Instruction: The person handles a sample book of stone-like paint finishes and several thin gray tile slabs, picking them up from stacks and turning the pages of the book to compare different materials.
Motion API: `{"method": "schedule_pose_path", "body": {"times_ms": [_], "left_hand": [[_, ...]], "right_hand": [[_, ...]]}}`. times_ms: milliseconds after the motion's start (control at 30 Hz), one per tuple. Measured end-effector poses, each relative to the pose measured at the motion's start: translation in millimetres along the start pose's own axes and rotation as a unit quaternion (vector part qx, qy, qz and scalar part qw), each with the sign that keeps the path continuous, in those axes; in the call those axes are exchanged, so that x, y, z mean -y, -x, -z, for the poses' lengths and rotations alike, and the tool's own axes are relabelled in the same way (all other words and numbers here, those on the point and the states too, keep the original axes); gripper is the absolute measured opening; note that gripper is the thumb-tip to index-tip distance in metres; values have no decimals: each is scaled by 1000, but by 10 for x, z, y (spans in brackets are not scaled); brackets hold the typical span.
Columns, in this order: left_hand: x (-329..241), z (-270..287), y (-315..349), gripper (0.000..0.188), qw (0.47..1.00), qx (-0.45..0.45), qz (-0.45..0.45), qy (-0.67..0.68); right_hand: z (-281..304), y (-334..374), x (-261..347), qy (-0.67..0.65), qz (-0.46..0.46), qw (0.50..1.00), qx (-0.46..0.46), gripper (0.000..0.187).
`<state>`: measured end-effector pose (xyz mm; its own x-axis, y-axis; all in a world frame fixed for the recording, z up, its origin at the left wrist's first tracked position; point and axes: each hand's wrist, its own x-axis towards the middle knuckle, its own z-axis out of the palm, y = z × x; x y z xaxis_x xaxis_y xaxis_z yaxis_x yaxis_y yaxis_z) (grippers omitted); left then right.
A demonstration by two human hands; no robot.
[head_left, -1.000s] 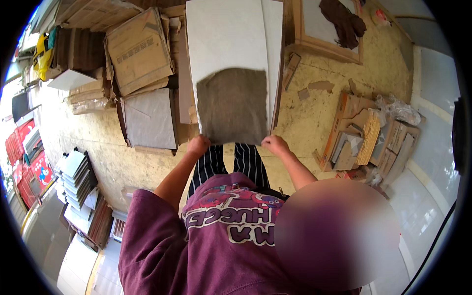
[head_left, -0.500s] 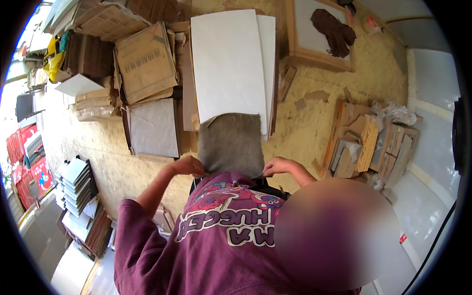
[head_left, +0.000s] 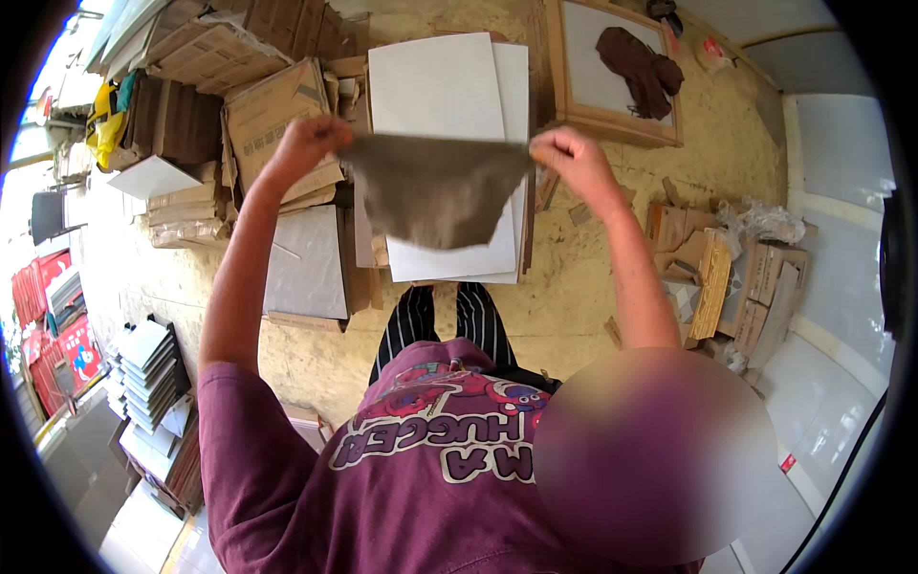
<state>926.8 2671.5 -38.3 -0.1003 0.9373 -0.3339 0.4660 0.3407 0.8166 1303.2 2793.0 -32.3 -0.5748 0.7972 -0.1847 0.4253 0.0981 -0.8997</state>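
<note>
Between my raised hands a grey-brown cloth (head_left: 435, 191) is stretched out, its top edge taut and its lower part hanging loose. My left hand (head_left: 323, 139) pinches one upper corner, and my right hand (head_left: 562, 153) grips the other. Behind and below the cloth lies a stack of large white panels (head_left: 435, 81), the top one slightly askew over the one beneath. The cloth covers part of the panels; whether it touches them I cannot tell.
Cardboard boxes (head_left: 273, 110) are piled left of the panels, with a grey tile stack (head_left: 308, 260) nearer me. A wooden-framed crate (head_left: 612, 129) holding a dark brown garment (head_left: 639, 72) stands at the far right. Flattened cardboard (head_left: 765, 287) and plastic wrap lie on the right.
Both hands have moved away from my body and up over the panels, carrying the cloth by its corners. It lay near my waist before and now hangs spread between them.
</note>
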Motion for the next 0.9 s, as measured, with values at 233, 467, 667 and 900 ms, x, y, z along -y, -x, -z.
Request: {"method": "schedule_pose_path", "body": {"times_ms": [233,467,667,900], "left_hand": [[178,205,-791,15,982,-164,-92,5],[882,-527,-979,16,976,-202,-44,-74],[1623,-1549,-385,13,976,-74,97,-179],[1896,-2520,1143,23,953,153,209,-157]], "right_hand": [[8,-762,156,79,84,984,-138,19],[-336,-881,-768,164,-2,974,-156,15],[-878,-164,-1593,226,-135,965,-5,19],[-1214,993,-1914,173,-218,940,196,17]]}}
